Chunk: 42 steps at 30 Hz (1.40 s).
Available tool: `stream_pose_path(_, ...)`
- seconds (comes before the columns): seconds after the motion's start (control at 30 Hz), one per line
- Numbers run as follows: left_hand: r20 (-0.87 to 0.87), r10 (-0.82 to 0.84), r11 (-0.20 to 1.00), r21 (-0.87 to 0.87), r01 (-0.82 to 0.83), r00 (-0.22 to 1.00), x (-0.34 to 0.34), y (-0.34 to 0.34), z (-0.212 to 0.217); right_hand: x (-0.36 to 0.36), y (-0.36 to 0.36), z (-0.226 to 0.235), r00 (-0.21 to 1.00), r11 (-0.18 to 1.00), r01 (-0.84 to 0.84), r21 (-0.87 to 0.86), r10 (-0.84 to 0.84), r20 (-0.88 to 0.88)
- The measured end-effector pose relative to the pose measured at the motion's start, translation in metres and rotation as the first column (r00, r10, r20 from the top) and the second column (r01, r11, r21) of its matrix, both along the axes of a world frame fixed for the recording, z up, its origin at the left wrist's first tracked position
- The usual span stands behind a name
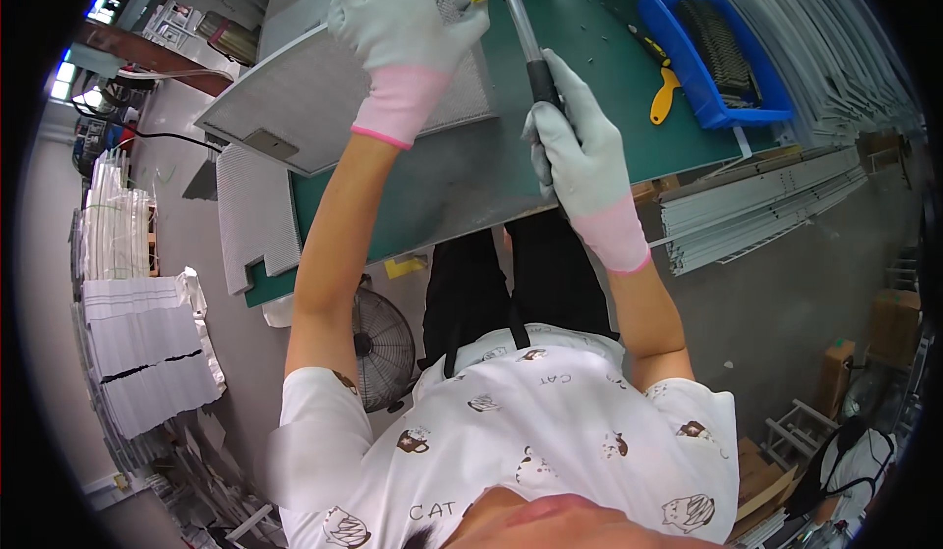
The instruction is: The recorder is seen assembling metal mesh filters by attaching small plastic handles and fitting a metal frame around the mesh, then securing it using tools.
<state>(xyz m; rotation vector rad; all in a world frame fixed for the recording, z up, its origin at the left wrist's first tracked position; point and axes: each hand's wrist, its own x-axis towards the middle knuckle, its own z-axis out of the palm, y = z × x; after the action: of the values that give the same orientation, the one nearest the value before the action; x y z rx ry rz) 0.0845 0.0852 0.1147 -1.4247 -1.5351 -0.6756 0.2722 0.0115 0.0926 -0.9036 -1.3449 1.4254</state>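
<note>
- The left hand (pixel 408 28), in a grey glove with a pink cuff, lies fingers spread on the far edge of a metal mesh filter panel (pixel 295 107), pressing it flat rather than gripping it.
- The right hand (pixel 575 146), gloved the same way, is clamped around the black grip of a hammer (pixel 516 14).
- The hammer's shaft runs away from the person; its head, with a yellow face on the left, sits at the far edge of the panel, just beside the left hand's fingers.
- The panel lies on a green workbench (pixel 589 78), left of centre.
- A second mesh sheet (pixel 257 215) overhangs the bench's near left edge.
- To the far right stand a blue bin (pixel 717 107) of metal parts and a yellow-handled tool (pixel 666 92).
- A floor fan (pixel 383 348) stands below the bench, near the person's legs.
</note>
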Motion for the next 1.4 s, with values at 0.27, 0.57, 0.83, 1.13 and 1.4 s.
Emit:
stream_pose_path(0.27, 0.111, 0.076, 0.993, -0.093, -0.066, 0.991, 0.0, -0.002, 0.003, 0.006, 0.005, 0.004, 0.998, 0.999, 0.0, 0.044, -0.003, 0.065)
stream_pose_path(0.57, 0.039, -0.04, 0.998, -0.046, 0.042, 0.998, -0.006, -0.008, -0.002, 0.072, 0.056, 0.048, 0.823, 0.775, -0.193, 0.601, -0.205, 0.529)
stream_pose_path(0.83, 0.051, -0.078, 0.995, 0.068, 0.075, 0.996, 0.007, -0.006, -0.001, 0.084, 0.062, 0.161, 0.118, 0.507, -0.524, 0.685, -0.753, 0.647)
stream_pose_path(1.13, 0.073, -0.152, 0.988, 0.048, 0.149, 0.986, -0.002, -0.017, -0.003, 0.073, 0.05, 0.156, 0.49, 0.539, -0.44, 0.719, -0.527, 0.695)
stream_pose_path(1.4, 0.063, -0.143, 0.986, 0.092, 0.137, 0.988, 0.002, -0.021, -0.003, 0.062, 0.043, 0.132, 0.353, 0.58, -0.561, 0.591, -0.478, 0.804)
